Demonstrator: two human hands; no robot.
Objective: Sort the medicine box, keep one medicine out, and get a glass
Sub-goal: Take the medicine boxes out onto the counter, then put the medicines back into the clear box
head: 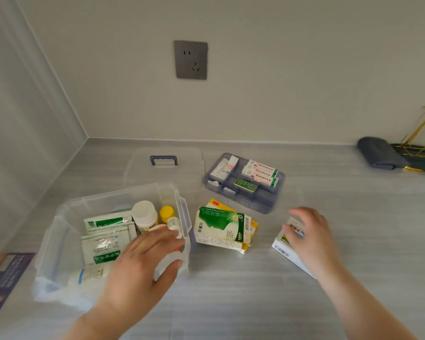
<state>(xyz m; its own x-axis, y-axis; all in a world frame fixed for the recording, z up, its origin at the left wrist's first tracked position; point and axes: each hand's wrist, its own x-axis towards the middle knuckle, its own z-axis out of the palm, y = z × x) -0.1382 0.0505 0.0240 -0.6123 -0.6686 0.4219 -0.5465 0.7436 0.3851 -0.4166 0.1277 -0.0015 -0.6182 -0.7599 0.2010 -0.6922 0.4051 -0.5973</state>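
Left hand [142, 263]: mine, fingers half curled over an orange-capped bottle [166, 238] inside the box [59, 241], lower left.
Right hand [309, 236]: spread, fingertips on a carton [284, 251], lower right, on the bench [231, 290].

Bare counter [231, 290] between both hands.

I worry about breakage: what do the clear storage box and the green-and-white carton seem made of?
The clear storage box looks like translucent, slightly frosted plastic; its contents show through. The green-and-white carton looks like printed cardboard, creased at its edges.
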